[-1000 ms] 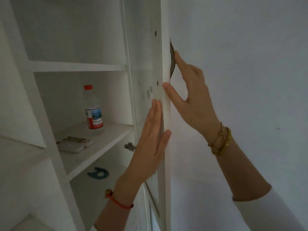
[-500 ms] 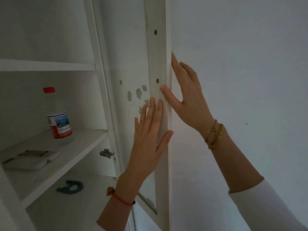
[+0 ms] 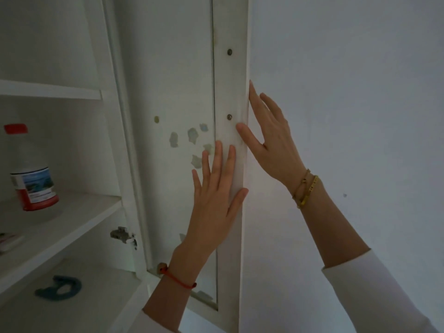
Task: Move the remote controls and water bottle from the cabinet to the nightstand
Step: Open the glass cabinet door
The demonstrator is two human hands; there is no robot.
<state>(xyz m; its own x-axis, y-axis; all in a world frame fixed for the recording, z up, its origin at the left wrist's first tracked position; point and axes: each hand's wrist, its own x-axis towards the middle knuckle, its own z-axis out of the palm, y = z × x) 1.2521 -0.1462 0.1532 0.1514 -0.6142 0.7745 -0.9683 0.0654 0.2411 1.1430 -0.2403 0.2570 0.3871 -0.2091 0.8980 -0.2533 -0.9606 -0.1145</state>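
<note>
The white cabinet stands open, its door (image 3: pixel 229 87) swung out to the right. My left hand (image 3: pixel 216 193) lies flat with straight fingers on the door's inner face. My right hand (image 3: pixel 271 140) rests on the door's outer edge, thumb on the inner frame and fingers behind it. A clear water bottle (image 3: pixel 31 171) with a red cap and red label stands on the middle shelf (image 3: pixel 79 212) at the far left. The end of a remote control (image 3: pixel 7 241) shows at the left frame edge on the same shelf.
A dark teal curved object (image 3: pixel 58 288) lies on the lower shelf. A metal hinge (image 3: pixel 122 235) sits on the cabinet side. Another shelf (image 3: pixel 48 90) is above the bottle. A plain white wall (image 3: pixel 348 116) fills the right side.
The door has swung further open, showing more of its inner face. Both hands stayed on it, and the view turned right, so the bottle and remotes slid toward the left edge.
</note>
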